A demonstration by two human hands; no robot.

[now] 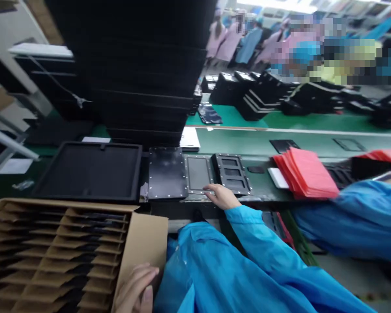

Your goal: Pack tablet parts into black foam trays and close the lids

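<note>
My right hand (220, 195) reaches out in a blue sleeve, and its fingers lie on the near edge of a grey framed panel (198, 173) on the green conveyor. A black riveted plate (167, 172) lies left of the panel. A black fixture with three windows (233, 173) lies to its right. My left hand (137, 290) rests at the bottom of the view, fingers curled over the flap of a cardboard box (142, 243). The box has cardboard dividers (52, 252) with dark flat pieces between them.
A large black tray (90, 170) sits left of the plate, below a tall stack of black trays (143, 74). A pile of red sheets (306, 173) lies to the right. Another person's blue sleeve (352, 221) reaches in from the right. More black trays and several workers are across the belt.
</note>
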